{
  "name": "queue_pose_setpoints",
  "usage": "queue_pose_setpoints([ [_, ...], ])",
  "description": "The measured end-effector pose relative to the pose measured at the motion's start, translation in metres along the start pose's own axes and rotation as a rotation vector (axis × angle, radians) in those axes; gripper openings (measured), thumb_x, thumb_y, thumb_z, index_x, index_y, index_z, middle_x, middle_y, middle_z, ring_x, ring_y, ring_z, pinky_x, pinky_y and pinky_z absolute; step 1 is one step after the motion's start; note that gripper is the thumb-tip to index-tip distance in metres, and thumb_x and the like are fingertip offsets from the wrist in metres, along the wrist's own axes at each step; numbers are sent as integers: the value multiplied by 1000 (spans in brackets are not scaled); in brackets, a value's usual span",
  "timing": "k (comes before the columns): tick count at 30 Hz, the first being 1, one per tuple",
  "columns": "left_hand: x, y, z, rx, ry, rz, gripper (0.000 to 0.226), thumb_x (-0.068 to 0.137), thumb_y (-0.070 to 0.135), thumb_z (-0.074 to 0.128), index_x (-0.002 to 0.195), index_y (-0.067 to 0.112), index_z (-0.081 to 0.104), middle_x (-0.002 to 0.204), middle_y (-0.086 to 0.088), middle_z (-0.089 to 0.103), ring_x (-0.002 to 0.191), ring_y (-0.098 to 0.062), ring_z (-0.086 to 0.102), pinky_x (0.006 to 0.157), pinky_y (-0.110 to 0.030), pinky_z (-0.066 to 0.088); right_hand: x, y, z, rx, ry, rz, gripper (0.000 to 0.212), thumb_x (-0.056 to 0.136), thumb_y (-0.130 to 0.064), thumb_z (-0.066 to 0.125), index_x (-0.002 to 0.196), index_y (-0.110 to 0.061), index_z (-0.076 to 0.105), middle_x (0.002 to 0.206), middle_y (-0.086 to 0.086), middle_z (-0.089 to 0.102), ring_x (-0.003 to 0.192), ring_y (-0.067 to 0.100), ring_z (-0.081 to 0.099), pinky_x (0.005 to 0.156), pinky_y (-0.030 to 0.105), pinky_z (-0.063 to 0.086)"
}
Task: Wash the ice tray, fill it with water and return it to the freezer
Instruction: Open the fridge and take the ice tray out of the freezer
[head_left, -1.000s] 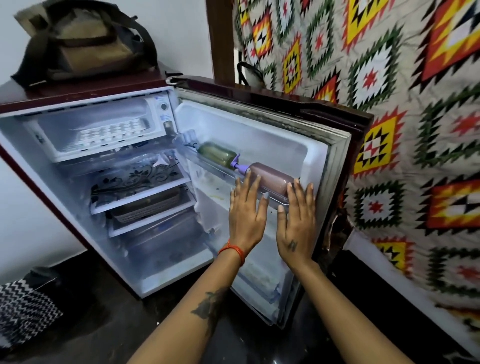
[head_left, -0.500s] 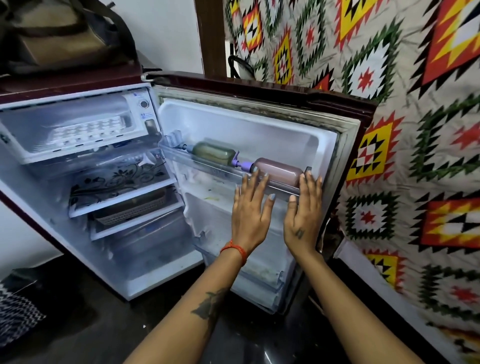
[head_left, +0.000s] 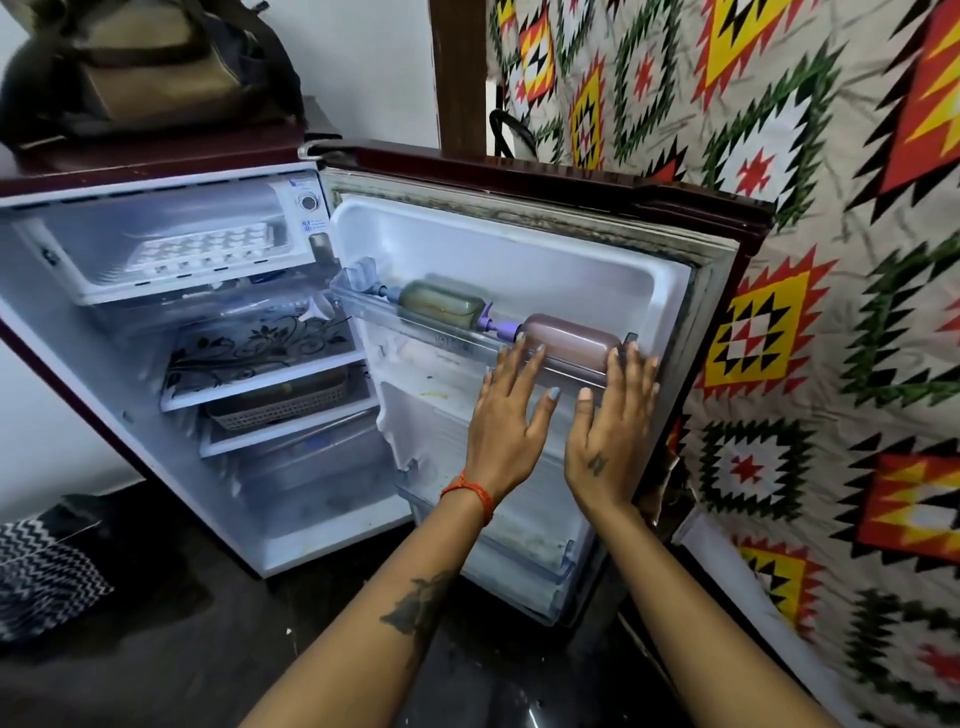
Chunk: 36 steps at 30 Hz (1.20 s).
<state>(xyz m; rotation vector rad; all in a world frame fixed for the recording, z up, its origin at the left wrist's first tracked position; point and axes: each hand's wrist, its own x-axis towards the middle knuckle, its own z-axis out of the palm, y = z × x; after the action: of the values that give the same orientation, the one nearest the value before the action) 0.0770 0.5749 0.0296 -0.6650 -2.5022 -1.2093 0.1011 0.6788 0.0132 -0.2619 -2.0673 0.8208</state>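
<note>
A white ice tray (head_left: 202, 253) lies in the freezer compartment (head_left: 104, 291) at the top of the small open fridge. The fridge door (head_left: 519, 249) stands wide open to the right. My left hand (head_left: 506, 423) and my right hand (head_left: 610, 431) rest flat, fingers spread, against the door's inner side just below its upper shelf. Neither hand holds anything. Both are well to the right of the ice tray.
A green bottle (head_left: 441, 304) and a brown bottle (head_left: 569, 343) lie on the door's upper shelf. A basket (head_left: 280, 408) sits on a lower fridge shelf. A bag (head_left: 150, 62) rests on top of the fridge. A patterned cloth (head_left: 810, 260) hangs right behind the door.
Both hands stay flat on the inner door. The view has shifted a little, so the fridge sits slightly differently in frame.
</note>
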Motion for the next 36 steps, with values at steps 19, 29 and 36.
queue_pose_setpoints([
  [19, -44, -126, -101, -30, 343, -346, 59, 93, 39, 44, 146, 17, 34, 150, 11, 27, 138, -1, 22, 114, -24, 23, -80, -97, 122, 339, -461, -116, 49, 96, -37, 35, 138, -13, 43, 152, -5, 26, 141, 11, 26, 113, 26, 24],
  [29, -39, -230, -187, -83, 351, -523, 52, 98, 31, 49, 146, 20, 33, 153, 1, 33, 141, -13, 30, 115, -31, 28, -103, -167, 233, 344, -678, -3, 69, 88, -59, 24, 145, -20, 32, 151, -15, 18, 138, -2, 13, 114, 25, 14],
  [36, -18, -271, -222, -125, 384, -602, 56, 96, 38, 49, 146, 18, 32, 152, 0, 34, 141, -14, 29, 115, -31, 27, -94, -196, 284, 357, -760, 37, 63, 91, -51, 33, 147, -23, 29, 157, -5, 20, 144, 11, 18, 113, 28, 16],
])
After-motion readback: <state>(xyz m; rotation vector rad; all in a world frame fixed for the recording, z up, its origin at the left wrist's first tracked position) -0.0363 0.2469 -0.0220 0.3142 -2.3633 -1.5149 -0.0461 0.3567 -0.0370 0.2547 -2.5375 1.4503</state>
